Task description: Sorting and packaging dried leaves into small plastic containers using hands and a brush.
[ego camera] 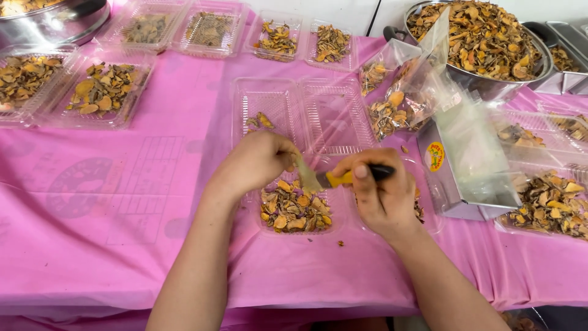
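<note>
Right hand (383, 196) grips a yellow-handled knife (349, 178); left hand (257, 162) pinches a dried slice (306, 175).

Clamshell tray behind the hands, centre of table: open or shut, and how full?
Open and nearly empty. The clear clamshell tray lies spread flat in two halves on the pink tablecloth; only a few dried slices sit in its left half.
</note>
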